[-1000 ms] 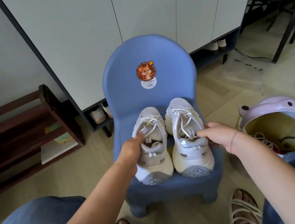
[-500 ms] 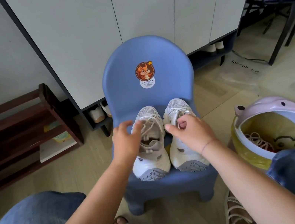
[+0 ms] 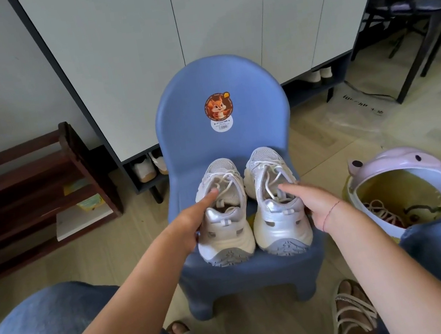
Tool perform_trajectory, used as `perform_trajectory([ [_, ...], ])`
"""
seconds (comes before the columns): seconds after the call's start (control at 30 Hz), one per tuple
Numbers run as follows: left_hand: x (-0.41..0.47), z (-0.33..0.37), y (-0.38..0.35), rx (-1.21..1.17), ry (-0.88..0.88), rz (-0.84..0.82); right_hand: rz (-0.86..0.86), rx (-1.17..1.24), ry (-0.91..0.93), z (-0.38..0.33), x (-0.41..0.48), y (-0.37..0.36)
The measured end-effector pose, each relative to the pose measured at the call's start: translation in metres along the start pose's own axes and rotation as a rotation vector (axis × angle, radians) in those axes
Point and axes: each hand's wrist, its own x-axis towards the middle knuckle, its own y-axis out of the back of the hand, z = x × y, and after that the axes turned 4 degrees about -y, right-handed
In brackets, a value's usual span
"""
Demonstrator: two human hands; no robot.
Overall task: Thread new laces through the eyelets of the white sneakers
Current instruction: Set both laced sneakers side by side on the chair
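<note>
Side by side on the chair (image 3: 226, 136) seat: left sneaker (image 3: 222, 213) and right sneaker (image 3: 276, 201), heels toward the viewer. Left hand (image 3: 191, 224) against the left sneaker's outer side, right hand (image 3: 313, 203) against the right one's. Right of the chair, on the floor: bin (image 3: 404, 188). Left: rack (image 3: 29, 198). Behind: cabinet (image 3: 175, 28).

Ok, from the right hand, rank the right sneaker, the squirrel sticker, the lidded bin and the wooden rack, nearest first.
From the right hand:
1. Right sneaker, touching it, on the blue chair.
2. Lidded bin, on the floor at its right.
3. Squirrel sticker, up on the chair's back.
4. Wooden rack, far left by the wall.
</note>
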Motion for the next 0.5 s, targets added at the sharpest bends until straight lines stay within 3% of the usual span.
perform_trajectory([
  [0.27, -0.02, 0.002, -0.002, -0.028, -0.199, 0.016, -0.028, 0.246, 0.207, 0.007, -0.026, -0.009],
  [0.5, -0.069, 0.045, 0.073, -0.009, -0.472, 0.118, -0.193, 0.249, 0.41, -0.048, -0.066, -0.076],
])
